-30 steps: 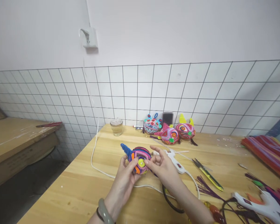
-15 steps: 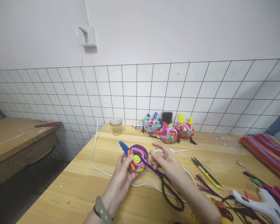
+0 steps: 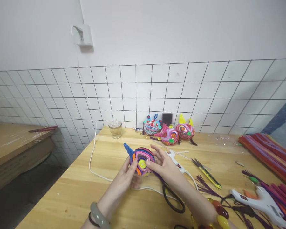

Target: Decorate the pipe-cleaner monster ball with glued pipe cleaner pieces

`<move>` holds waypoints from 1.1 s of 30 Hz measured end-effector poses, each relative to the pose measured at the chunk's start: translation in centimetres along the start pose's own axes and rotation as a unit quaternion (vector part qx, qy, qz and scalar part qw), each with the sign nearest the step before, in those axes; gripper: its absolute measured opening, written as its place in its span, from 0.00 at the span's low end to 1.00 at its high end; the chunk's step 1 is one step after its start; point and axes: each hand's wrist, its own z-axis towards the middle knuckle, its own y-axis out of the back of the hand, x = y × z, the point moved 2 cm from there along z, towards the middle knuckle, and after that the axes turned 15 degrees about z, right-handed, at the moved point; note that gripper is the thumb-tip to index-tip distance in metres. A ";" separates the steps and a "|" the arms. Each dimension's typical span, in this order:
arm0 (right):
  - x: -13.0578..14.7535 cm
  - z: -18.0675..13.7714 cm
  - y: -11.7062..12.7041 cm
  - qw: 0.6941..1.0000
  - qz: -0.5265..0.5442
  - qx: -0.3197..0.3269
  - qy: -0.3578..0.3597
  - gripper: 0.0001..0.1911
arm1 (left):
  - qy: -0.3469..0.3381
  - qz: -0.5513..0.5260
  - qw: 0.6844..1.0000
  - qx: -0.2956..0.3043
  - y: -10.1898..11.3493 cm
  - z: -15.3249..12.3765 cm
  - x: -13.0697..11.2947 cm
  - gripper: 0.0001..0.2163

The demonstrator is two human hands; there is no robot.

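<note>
A round craft ornament [image 3: 144, 154] covered in coloured pipe cleaners sits between my hands, a blue coiled horn [image 3: 128, 148] poking out at its upper left. My left hand [image 3: 127, 173] grips it from the left, thumb on the orange strips. My right hand [image 3: 164, 163] closes on its right side, the thumb beside the yellow coil [image 3: 142, 163]. Dark purple pipe cleaner now runs round that coil, and its tail [image 3: 160, 178] trails out under my right hand. The fingers behind the ornament are partly hidden.
Finished ornaments [image 3: 169, 135] stand by the tiled wall, with a glass cup [image 3: 115, 129] to their left. White glue guns [image 3: 259, 202], one partly behind my right hand, yellow-handled scissors or cutter [image 3: 207, 173], and pipe cleaner bundles [image 3: 264, 156] lie rightward. A white cord [image 3: 91, 159] crosses the table.
My right hand has moved left onto the ornament, its thumb now pressing near the yellow coil. The purple pipe cleaner has gone from stretched out to lying round the coil. The view shifted slightly.
</note>
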 end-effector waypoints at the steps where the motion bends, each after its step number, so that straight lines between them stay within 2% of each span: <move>1: 0.1 0.0 0.1 1.000 0.002 -0.004 -0.004 0.40 | -0.022 0.041 0.999 -0.012 0.5 0.3 0.0 0.23; 3: 0.1 0.1 0.0 1.000 0.001 -0.005 -0.005 0.41 | -0.093 0.071 0.992 -0.046 1.4 0.9 -0.1 0.17; 5: 0.0 0.0 -0.1 1.000 -0.009 -0.009 -0.004 0.40 | -0.129 0.085 0.980 -0.123 2.0 1.2 -0.1 0.13; 6: -0.2 -0.1 -0.3 1.000 -0.014 -0.012 -0.002 0.39 | -0.137 0.075 0.978 -0.135 2.0 1.3 -0.2 0.12; 11: -1.2 -0.4 -0.8 0.999 -0.036 -0.016 0.035 0.37 | -0.105 -0.036 0.992 -0.065 0.3 0.7 -0.5 0.18; 14: -1.9 -0.4 -0.8 0.998 -0.041 -0.005 0.042 0.38 | -0.059 -0.087 0.993 -0.051 -0.2 0.0 -0.5 0.17; 18: -2.1 -0.3 -0.8 0.998 -0.029 0.025 0.039 0.41 | -0.008 -0.122 0.993 0.002 -0.2 -0.3 -0.5 0.14; 22: -1.3 -0.3 -0.8 0.998 0.036 0.048 0.014 0.44 | -0.013 -0.120 0.993 0.006 0.1 0.0 -0.3 0.12; 26: -0.1 -0.4 -0.4 0.998 0.037 0.028 -0.036 0.39 | -0.037 -0.121 0.992 0.006 0.3 0.4 -0.2 0.13; 28: 0.3 -0.1 0.3 0.999 0.011 0.007 -0.036 0.35 | -0.049 -0.126 0.991 -0.001 0.5 0.5 -0.3 0.14; 30: 0.7 0.5 1.5 0.999 -0.051 -0.013 0.000 0.33 | -0.059 -0.130 0.990 -0.022 0.7 0.6 -0.4 0.14; 32: 1.2 1.2 3.1 0.984 -0.161 -0.024 0.066 0.32 | -0.066 -0.136 0.987 -0.055 1.2 0.8 -0.5 0.14; 33: 1.6 1.6 4.0 0.963 -0.250 -0.028 0.097 0.30 | -0.065 -0.141 0.985 -0.073 1.4 0.8 -0.6 0.14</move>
